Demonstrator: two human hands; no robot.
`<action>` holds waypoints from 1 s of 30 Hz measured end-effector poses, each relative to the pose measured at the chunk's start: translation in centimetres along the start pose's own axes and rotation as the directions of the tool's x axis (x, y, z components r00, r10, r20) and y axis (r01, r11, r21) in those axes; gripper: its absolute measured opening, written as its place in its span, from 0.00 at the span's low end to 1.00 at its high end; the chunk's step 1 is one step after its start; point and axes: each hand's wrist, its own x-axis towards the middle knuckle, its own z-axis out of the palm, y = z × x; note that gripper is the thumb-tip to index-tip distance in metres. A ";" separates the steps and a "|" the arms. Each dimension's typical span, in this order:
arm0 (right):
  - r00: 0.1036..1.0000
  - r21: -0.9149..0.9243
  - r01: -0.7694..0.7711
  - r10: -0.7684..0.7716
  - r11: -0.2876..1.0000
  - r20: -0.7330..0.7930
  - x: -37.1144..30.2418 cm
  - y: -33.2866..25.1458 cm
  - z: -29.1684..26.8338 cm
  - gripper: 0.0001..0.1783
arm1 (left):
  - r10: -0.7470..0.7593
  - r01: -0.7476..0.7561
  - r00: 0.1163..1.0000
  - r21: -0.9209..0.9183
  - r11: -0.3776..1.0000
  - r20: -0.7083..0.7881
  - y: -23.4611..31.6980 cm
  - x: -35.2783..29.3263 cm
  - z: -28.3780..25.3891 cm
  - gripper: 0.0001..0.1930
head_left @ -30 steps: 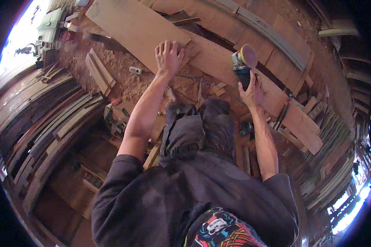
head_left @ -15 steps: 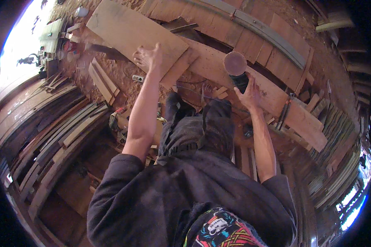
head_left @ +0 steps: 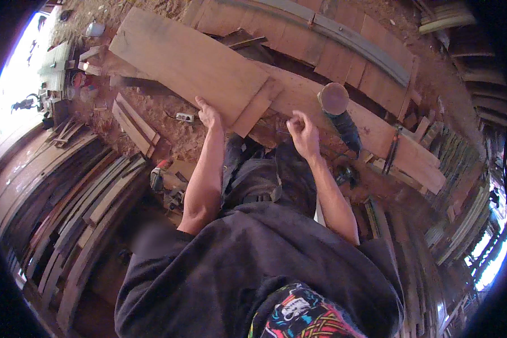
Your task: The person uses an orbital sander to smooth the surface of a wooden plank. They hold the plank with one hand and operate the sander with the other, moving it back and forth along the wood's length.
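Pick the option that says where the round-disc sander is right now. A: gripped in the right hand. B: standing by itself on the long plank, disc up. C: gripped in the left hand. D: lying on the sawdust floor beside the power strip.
B: the sander stands on the long plank, disc up, with the right hand beside it and not holding it; the left hand is at the edge of the wide board.

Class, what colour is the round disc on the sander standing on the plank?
Tan brown, on the sander; the plank is pale wood. Head view.
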 end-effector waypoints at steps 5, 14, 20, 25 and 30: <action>0.964 0.235 -0.228 0.253 0.945 -0.084 8.3 -0.5 6.0 0.23 | -0.054 0.052 0.996 -0.031 0.998 -0.077 1.1 -1.9 0.9 0.49; 0.927 0.491 -0.327 0.376 0.807 -0.001 8.4 -3.2 5.5 0.14 | 0.011 0.028 0.992 -0.303 0.953 0.127 1.0 -2.5 0.1 0.48; 0.986 0.269 0.030 0.015 0.963 -0.166 6.6 -15.2 2.2 0.16 | 0.010 0.033 0.992 -0.339 0.940 0.126 3.9 -2.8 1.1 0.40; 0.953 0.084 0.203 -0.177 0.976 -0.246 5.6 -17.1 1.8 0.15 | 0.396 -0.243 0.904 -0.570 0.785 0.162 15.7 -2.8 -1.2 0.41; 0.895 -0.092 0.392 -0.402 0.915 -0.192 4.7 -15.1 2.2 0.16 | 0.338 -0.235 0.935 -0.533 0.813 0.104 22.1 -3.7 0.3 0.32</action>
